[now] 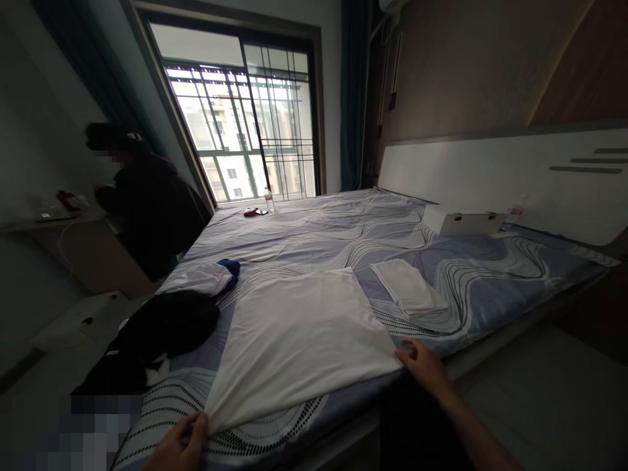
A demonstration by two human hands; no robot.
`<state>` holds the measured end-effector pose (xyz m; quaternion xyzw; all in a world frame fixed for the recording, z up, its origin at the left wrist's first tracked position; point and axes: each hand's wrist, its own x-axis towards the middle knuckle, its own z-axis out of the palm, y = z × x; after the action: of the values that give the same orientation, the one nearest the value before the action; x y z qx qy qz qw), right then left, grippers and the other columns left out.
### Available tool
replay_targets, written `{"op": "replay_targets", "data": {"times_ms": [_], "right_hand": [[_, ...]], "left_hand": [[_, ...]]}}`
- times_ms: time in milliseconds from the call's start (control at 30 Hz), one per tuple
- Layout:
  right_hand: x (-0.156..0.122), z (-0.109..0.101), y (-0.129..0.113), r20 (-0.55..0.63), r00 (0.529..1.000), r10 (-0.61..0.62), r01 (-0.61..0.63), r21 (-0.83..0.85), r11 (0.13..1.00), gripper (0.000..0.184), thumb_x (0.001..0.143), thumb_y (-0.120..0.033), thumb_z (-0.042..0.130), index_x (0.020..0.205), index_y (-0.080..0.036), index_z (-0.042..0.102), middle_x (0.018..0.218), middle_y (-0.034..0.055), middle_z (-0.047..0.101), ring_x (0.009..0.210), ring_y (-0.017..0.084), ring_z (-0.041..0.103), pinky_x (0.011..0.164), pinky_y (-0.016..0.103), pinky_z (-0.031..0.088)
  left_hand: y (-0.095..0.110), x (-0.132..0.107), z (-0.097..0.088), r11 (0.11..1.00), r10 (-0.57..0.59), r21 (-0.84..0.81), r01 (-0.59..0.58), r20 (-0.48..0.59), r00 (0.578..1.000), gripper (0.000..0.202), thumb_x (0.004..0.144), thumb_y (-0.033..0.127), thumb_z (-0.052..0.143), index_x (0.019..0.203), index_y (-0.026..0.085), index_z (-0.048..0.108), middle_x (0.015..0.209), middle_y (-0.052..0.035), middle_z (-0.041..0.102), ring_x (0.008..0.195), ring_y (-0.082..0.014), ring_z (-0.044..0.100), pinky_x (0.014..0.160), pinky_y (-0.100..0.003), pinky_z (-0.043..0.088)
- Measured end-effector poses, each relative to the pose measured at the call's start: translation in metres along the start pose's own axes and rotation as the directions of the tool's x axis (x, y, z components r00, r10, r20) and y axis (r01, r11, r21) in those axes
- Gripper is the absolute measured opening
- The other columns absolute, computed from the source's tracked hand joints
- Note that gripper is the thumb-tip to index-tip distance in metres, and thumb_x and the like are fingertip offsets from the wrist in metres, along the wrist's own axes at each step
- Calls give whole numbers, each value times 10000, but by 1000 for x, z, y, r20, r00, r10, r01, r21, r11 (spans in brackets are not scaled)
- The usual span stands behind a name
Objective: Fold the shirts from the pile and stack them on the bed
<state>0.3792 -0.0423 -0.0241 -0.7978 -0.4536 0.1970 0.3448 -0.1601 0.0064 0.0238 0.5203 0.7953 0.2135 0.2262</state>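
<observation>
Cloth (299,333), white, spread on bed (314,235), folded piece (407,288) just beside its right edge. Left hand (179,441): fingers closed on near left corner. Right hand (424,366): fingers pinching near right corner. Step looks like straightening near edge; next move seems to call for even pull, both corners held level. Near edge slants between hands; far end points toward window (235,118); long axis hard to tell.
</observation>
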Motion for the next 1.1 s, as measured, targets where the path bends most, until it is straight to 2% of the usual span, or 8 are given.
{"op": "replay_targets", "data": {"times_ms": [167,333,433,533,633,767,933,1100], "right_hand": [[6,9,-5,-7,1000,-17,18,152,988,395,757,-588,569,726,-218,704,794,68,751,807,275,692,737,337,488],[2,20,10,-121,992,17,22,313,950,431,798,-636,518,774,-225,646,796,75,748,791,272,698,775,360,518],[-1,22,12,-45,999,14,5,385,923,417,751,-619,597,881,-225,637,830,68,753,843,272,713,803,358,531],[-4,20,7,95,995,-8,-32,406,913,523,672,-554,697,1063,-211,648,893,58,764,884,279,720,836,370,536],[-5,17,2,182,982,-54,-21,385,923,453,717,-570,649,967,-196,698,894,72,766,899,303,710,856,389,528],[-5,13,0,145,986,-77,13,398,917,458,759,-633,586,812,-194,706,858,86,763,888,317,693,840,383,522],[-10,4,0,160,984,-84,-6,493,870,534,764,-696,570,851,-184,699,861,90,767,856,302,699,800,365,539],[-33,-13,2,192,981,43,-135,502,854,630,708,-697,651,1068,-181,666,802,83,769,772,310,727,687,368,575]], "left_hand": [[27,-3,2,998,9,-54,-9,12,1000,558,632,710,490,813,234,718,838,-109,763,878,-351,700,806,-415,526],[23,-2,10,972,-48,-234,31,-66,997,532,687,673,484,907,227,672,742,-66,742,806,-310,705,713,-362,539],[17,4,12,968,-71,-238,76,30,997,566,681,696,506,954,224,660,679,-52,727,763,-312,711,699,-372,548],[16,9,10,980,-59,-187,69,58,997,548,623,700,575,872,223,676,772,-88,759,853,-337,722,765,-387,556],[13,10,8,981,-33,-189,38,29,999,505,600,688,597,798,233,688,857,-98,776,916,-349,717,811,-394,552],[6,3,9,970,19,-243,-21,-13,1000,475,645,693,565,778,250,672,740,-44,746,827,-307,712,723,-353,549],[7,-12,3,946,66,-316,-72,-32,997,480,610,725,602,704,255,618,619,-11,664,733,-263,682,626,-301,531],[3,-32,-13,927,36,-375,-3,82,996,574,539,797,635,680,242,600,630,0,666,626,-221,638,582,-285,507]]}}
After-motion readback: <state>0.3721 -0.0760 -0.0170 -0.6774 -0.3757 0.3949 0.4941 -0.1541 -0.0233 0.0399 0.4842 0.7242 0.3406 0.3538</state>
